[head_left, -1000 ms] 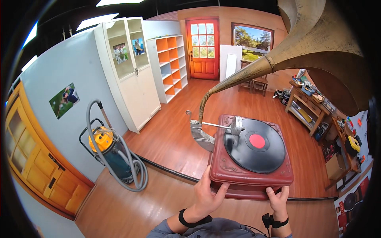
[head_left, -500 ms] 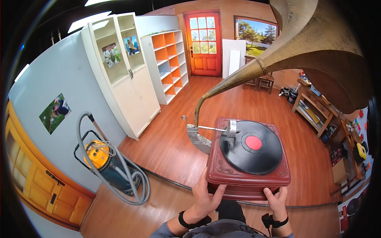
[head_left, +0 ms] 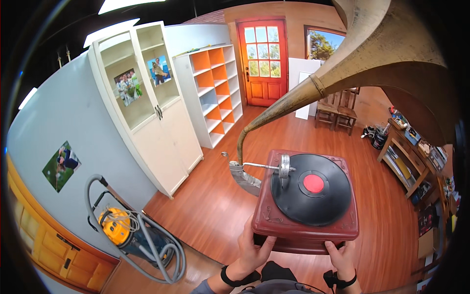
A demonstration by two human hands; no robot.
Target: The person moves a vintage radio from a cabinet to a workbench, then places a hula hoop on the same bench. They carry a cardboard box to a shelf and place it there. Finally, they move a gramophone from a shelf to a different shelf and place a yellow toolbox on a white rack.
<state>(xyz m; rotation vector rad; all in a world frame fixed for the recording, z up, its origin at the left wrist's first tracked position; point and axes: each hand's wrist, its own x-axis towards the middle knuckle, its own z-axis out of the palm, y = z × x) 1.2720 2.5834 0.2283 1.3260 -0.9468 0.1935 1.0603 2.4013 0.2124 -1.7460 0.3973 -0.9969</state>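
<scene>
dark red gramophone [head_left: 306,230]; black record [head_left: 311,196], red label

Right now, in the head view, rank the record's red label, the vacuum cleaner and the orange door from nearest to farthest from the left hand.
1. Red label on the record, up and right of the left hand.
2. Vacuum cleaner, on the floor to the left.
3. Orange door, in the far wall.

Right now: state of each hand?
Left hand: closed on the near-left edge of the red gramophone base, holding it.
Right hand: gripping the base's near-right edge, holding it.
</scene>
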